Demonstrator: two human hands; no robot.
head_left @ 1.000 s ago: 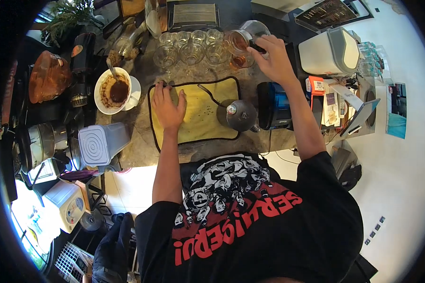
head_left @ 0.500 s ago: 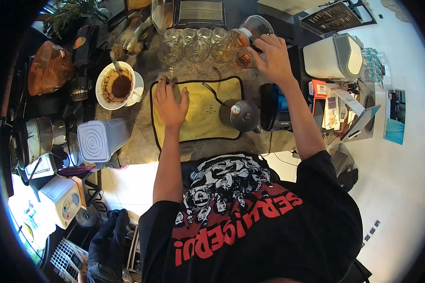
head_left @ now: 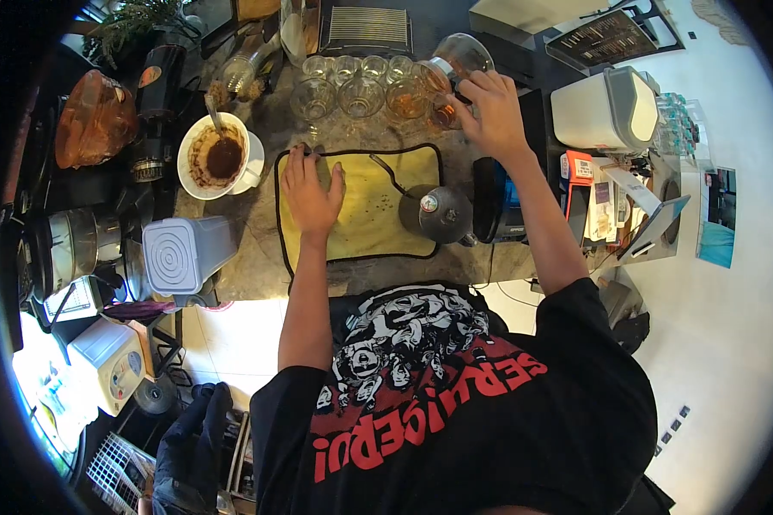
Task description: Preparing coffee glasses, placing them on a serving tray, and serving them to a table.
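Observation:
My left hand (head_left: 312,199) lies flat, fingers stretched out, on a yellow cloth (head_left: 365,236) with a black border. Its fingertips reach the cloth's far edge. My right hand (head_left: 495,116) is closed at a small glass (head_left: 445,117) with amber liquid; thumb and fingers partly cover it. Right behind stands an hourglass-shaped glass carafe (head_left: 465,53) with a pale band round its neck. Beside the small glass, on the left, is a clear round glass (head_left: 408,99) with an amber tint. A dark gooseneck kettle (head_left: 442,215) rests on the cloth's right side.
Several clear glasses (head_left: 361,97) stand in rows behind the cloth. A white cup (head_left: 199,184) with brown grounds and a spoon (head_left: 212,112) is at left. Nearer me is a pale lidded container (head_left: 180,253). A dark device (head_left: 500,202) sits right of the kettle.
The whole view has shifted slightly. Both hands keep almost the same places, the left flat on the cloth and the right at the small glass.

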